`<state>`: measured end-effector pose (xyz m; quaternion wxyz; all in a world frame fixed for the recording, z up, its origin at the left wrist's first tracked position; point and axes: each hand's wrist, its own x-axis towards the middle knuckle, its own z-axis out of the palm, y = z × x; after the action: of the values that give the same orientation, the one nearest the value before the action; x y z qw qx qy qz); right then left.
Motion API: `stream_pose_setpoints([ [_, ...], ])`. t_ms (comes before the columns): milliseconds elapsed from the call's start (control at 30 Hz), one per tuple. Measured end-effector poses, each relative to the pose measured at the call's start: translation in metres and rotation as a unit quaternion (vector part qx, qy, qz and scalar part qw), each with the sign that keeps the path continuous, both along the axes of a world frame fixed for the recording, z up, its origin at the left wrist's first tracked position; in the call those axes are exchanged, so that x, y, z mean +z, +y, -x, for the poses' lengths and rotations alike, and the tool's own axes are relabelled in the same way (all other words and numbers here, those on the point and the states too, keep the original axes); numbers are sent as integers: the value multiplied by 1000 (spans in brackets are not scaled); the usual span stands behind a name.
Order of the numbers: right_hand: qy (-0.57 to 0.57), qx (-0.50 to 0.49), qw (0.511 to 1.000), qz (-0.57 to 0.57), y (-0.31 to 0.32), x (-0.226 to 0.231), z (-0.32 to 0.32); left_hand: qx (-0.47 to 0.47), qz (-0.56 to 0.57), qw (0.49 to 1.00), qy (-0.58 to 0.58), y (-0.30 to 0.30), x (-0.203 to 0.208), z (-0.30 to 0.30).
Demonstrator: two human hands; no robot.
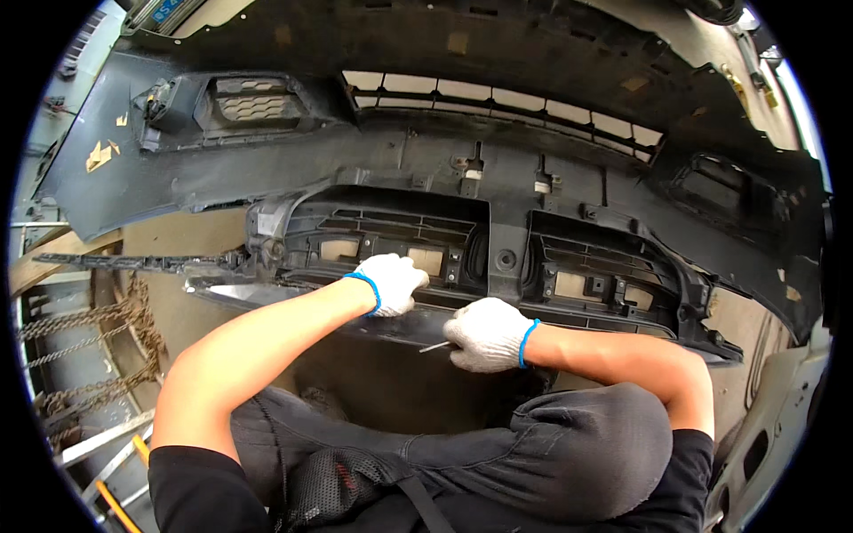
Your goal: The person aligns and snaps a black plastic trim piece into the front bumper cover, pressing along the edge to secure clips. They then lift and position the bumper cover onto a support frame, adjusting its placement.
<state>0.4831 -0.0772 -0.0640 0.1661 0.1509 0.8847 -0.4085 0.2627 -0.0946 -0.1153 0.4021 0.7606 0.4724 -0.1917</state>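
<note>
A large black car bumper cover [338,155] lies inside up in front of me, its grille openings nearest. My left hand [394,282], in a white knit glove with a blue cuff, rests with curled fingers at the near edge of the left grille section [382,233]; what its fingertips hold is hidden. Gloved the same way, my right hand [489,335] is closed round a thin metal rod [434,347], like a screwdriver's shaft, which points left. The fist hides the rest of it. This hand sits just below the bumper's near edge, right of centre.
Metal chains [84,324] hang on the left beside a wooden board [62,258]. A long black trim strip [133,261] juts left from the grille. My bent knee [591,449] is close below my right forearm. A pale panel [773,426] stands at the right.
</note>
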Motion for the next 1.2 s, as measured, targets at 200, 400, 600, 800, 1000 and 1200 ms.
stream_pose_setpoints([
  [200, 46, 23, 996, 77, 13, -12, -22, 135, 32, 990, 37, 45, 52, 11],
  [400, 91, 3, 988, 125, 14, -23, -28, 369, -29, 892, 259, 53, 103, 109],
  [600, 85, 48, 983, 153, 24, -23, -21, 472, -48, 811, 342, -39, 90, 194],
  [800, -23, 128, 976, 173, 44, -3, -8, 402, -76, 847, 339, -43, 70, 195],
  [1000, -111, 199, 973, 36, 87, 16, 99, 425, -104, 813, 384, -56, 95, 251],
  [1200, -30, 15, 999, 23, 66, -64, 223, 347, -66, 872, 339, -70, 98, 246],
])
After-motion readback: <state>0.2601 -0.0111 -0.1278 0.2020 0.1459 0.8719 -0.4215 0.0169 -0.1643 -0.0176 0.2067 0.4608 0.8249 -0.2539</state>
